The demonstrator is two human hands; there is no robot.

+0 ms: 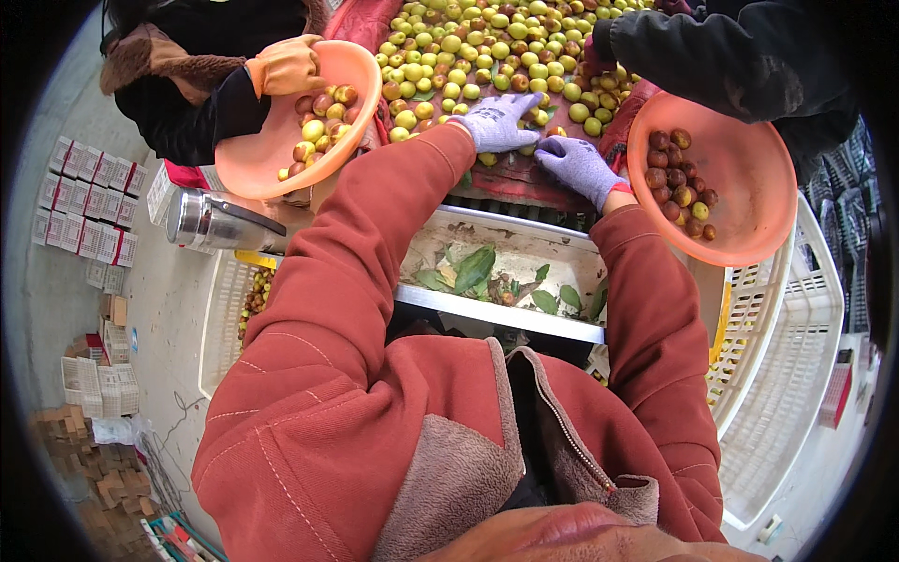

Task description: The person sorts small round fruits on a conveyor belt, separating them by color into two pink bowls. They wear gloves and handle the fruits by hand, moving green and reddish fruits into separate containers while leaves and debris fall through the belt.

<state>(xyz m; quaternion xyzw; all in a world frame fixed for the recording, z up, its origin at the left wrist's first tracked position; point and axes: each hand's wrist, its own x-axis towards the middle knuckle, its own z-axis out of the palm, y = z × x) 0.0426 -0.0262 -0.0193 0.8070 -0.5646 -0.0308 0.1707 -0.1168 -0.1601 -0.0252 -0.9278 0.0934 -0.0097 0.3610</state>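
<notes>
Green and brown jujubes (516,50) cover the red cloth-lined sorting table (520,183) before me. My left hand (497,123), in a pale purple knit glove, reaches over the near fruit with fingers and thumb apart. Jujubes lie by its fingertips and under its palm edge. Close by on the right is my right hand (579,167), gloved alike, at the near edge of the fruit. Its fingers curl toward the cloth, and whether they hold a fruit is hidden.
Orange bowls with jujubes stand left (239,165) and right (755,175). A co-worker's orange-gloved hand (288,67) is at the left bowl; another's dark sleeve (702,63) crosses above the right. Below lie a leaf-strewn metal tray (491,319), a steel flask (225,221) and white crates (779,393).
</notes>
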